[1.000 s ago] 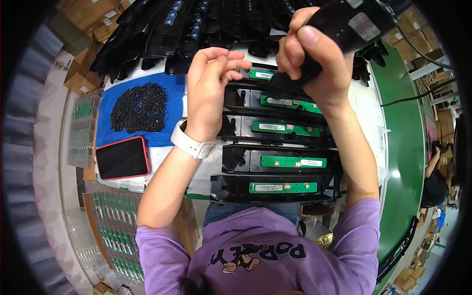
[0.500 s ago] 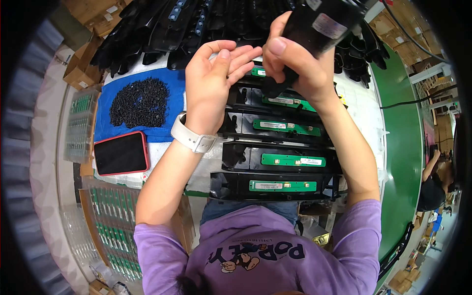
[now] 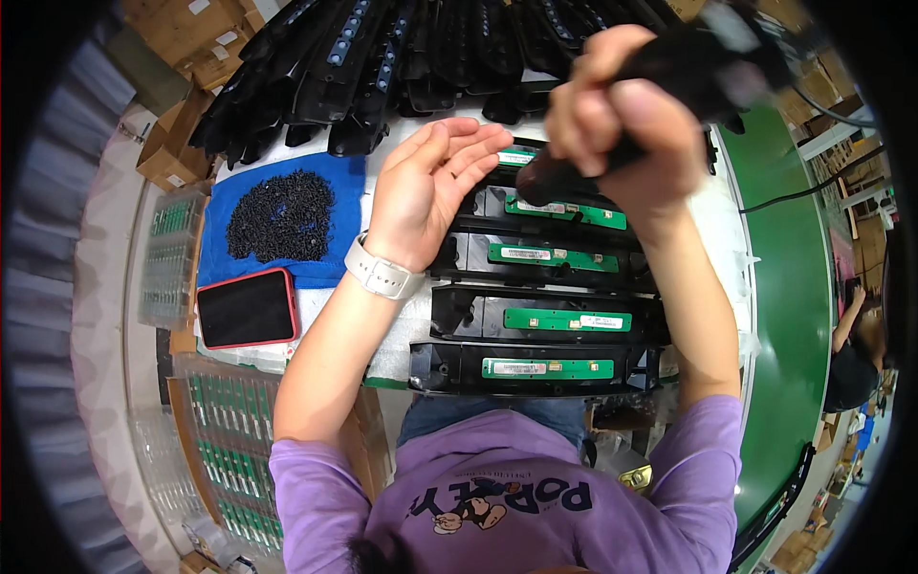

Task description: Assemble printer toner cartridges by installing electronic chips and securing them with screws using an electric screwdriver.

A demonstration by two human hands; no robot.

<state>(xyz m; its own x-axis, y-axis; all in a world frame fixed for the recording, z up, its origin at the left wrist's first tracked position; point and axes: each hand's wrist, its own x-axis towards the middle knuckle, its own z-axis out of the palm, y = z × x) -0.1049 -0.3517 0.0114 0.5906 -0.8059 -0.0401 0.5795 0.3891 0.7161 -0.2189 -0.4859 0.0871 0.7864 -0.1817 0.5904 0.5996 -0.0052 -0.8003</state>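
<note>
My right hand (image 3: 631,134) is wrapped round the handle of a black electric screwdriver (image 3: 703,67), blurred by motion. Its dark front end points down to the left, over the upper black housings. My left hand (image 3: 421,191), with a white watch (image 3: 382,273) at the wrist, is palm up with fingers stretched, close to the left ends of those housings. Whether small screws lie in the palm cannot be made out. Several long black plastic housings lie in a column, each bearing a green circuit board; the nearest housing (image 3: 445,368) carries one board (image 3: 547,368) with a white label.
A blue cloth (image 3: 349,187) on the left bears a heap of small black screws (image 3: 277,215). Below it lies a phone (image 3: 247,308) in a red case. More black housings (image 3: 449,57) are stacked at the far side. Trays of green boards (image 3: 234,430) stand at lower left.
My right hand and the screwdriver have moved right and slightly upward. My left hand has shifted a little lower, its fingers still stretched. The whole view has tilted slightly.
</note>
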